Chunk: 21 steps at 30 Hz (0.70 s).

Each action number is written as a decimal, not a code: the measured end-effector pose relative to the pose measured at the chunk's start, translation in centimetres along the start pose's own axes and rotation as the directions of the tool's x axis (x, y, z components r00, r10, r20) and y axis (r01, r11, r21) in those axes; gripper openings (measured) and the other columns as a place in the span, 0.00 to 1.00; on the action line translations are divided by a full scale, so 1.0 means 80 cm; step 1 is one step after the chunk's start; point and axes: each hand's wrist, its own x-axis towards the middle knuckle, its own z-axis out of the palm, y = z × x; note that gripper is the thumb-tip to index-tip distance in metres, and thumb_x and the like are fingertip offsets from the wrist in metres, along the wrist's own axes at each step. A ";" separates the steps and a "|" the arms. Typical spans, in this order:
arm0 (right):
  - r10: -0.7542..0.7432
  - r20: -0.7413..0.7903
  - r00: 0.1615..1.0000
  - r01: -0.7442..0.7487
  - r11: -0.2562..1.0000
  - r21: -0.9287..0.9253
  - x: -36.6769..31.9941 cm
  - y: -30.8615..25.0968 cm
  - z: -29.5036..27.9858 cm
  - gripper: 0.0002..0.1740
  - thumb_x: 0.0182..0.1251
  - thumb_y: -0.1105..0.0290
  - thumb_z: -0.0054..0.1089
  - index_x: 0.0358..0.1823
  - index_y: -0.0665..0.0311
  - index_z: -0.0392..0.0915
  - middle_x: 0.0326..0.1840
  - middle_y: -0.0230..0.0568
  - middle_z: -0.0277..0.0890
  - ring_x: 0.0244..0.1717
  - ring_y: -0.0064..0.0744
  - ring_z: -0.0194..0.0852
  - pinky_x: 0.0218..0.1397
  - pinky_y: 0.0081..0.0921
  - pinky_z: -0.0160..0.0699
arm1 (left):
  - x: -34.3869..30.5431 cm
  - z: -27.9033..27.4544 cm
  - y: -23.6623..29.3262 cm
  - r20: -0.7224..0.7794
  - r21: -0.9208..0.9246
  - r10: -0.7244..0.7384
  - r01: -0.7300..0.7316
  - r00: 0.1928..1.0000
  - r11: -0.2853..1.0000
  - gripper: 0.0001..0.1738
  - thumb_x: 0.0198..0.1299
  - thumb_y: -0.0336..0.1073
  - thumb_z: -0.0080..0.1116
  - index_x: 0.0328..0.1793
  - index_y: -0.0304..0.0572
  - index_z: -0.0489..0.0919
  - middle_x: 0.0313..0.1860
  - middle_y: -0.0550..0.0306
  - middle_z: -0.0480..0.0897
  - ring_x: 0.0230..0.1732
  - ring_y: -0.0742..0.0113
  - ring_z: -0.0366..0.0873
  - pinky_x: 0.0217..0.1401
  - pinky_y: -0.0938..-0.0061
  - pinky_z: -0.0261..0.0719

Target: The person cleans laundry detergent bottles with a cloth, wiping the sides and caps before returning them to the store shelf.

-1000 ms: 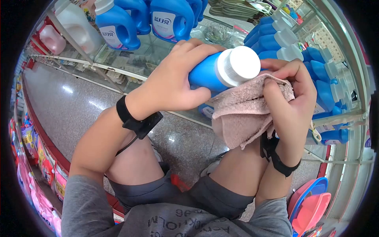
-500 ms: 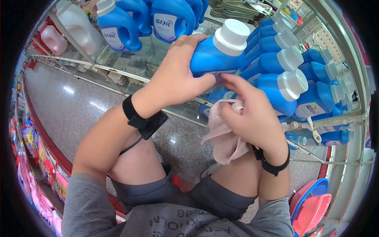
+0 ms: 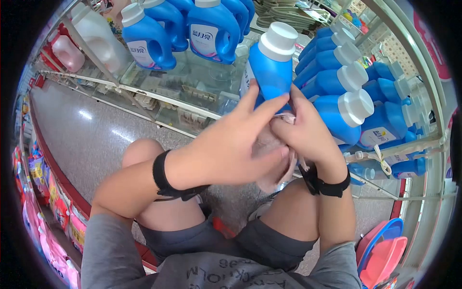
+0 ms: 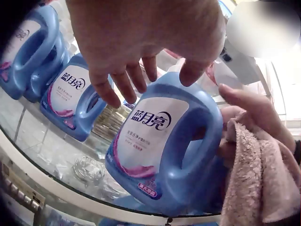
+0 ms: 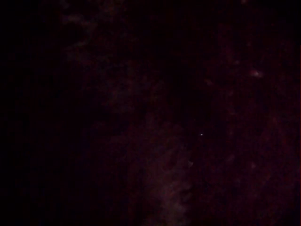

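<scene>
A blue laundry detergent bottle (image 3: 273, 72) with a white cap stands tilted near the shelf front; its label and handle show in the left wrist view. My left hand (image 3: 228, 142) is spread in front of it, fingers straight and thumb apart. In the left wrist view those fingers (image 4: 123, 87) reach over the bottle's upper part without wrapping it. My right hand (image 3: 315, 130) pinches a pinkish towel (image 4: 254, 174) beside the bottle's handle side, fingertips right at the bottle. The right wrist view is almost wholly dark.
More blue bottles (image 3: 353, 108) line the shelf to the right, and others (image 3: 211, 36) stand at the back left. A glass shelf (image 3: 192, 79) runs beneath. Wire hangers (image 3: 288, 14) lie behind. Plastic basins (image 3: 385, 255) sit low at right.
My left hand has let go of the bottle and come down toward me, fingers spread. The bottle has gone from tilted toward me to more upright. The towel has moved left and down with my right hand.
</scene>
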 end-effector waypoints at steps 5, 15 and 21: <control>0.138 -0.071 0.988 -0.120 0.969 0.214 0.002 0.004 0.001 0.36 0.62 0.75 0.57 0.74 0.74 0.64 0.52 0.38 0.78 0.44 0.23 0.75 0.48 0.24 0.79 | 0.033 -0.037 -0.058 -0.166 -0.071 -0.175 0.165 0.971 0.984 0.27 0.64 0.36 0.68 0.66 0.37 0.74 0.58 0.50 0.80 0.55 0.63 0.80 0.62 0.66 0.79; -0.151 -0.285 0.947 0.007 0.892 -0.452 0.004 0.011 0.039 0.35 0.60 0.68 0.69 0.66 0.77 0.68 0.47 0.69 0.82 0.50 0.66 0.84 0.52 0.44 0.83 | 0.042 -0.033 -0.093 -0.189 -0.101 -0.061 0.042 0.980 0.994 0.35 0.66 0.40 0.68 0.76 0.41 0.68 0.68 0.49 0.76 0.70 0.58 0.72 0.71 0.62 0.73; -0.077 -0.092 0.993 0.038 0.928 -0.371 0.003 0.003 0.026 0.37 0.56 0.72 0.63 0.71 0.74 0.69 0.56 0.57 0.82 0.58 0.44 0.84 0.62 0.36 0.79 | 0.044 -0.066 -0.083 -0.096 -0.312 -0.048 0.016 0.994 0.950 0.38 0.57 0.42 0.78 0.72 0.40 0.75 0.61 0.57 0.82 0.62 0.68 0.78 0.69 0.66 0.75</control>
